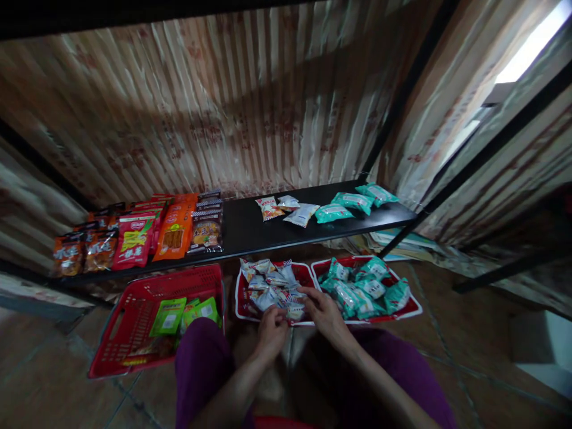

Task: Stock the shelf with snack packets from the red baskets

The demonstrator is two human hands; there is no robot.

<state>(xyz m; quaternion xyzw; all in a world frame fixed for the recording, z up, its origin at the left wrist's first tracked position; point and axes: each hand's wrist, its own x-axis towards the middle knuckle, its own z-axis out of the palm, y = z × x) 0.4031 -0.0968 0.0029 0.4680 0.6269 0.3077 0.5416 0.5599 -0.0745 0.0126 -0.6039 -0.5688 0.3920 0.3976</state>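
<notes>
Both hands are at the front of the middle red basket (240, 301), which holds several small white snack packets (272, 295). My left hand (273, 329) has its fingers curled at the left end of a packet (295, 312) by the basket's front rim. On that packet's right side, my right hand (325, 313) reaches in with bent fingers, thumb and forefinger near its edge. Whether either hand grips the packet is too small to tell. To the right, a second red basket (413, 308) holds several teal packets (357, 295).
A black shelf (243, 229) runs behind the baskets. Snack bags (134, 241) stand on its left; white packets (301, 214) and teal packets (353, 202) lie on its right. A larger red basket (134, 310) with green bags (168, 317) is at left. Purple-clad knees flank my arms.
</notes>
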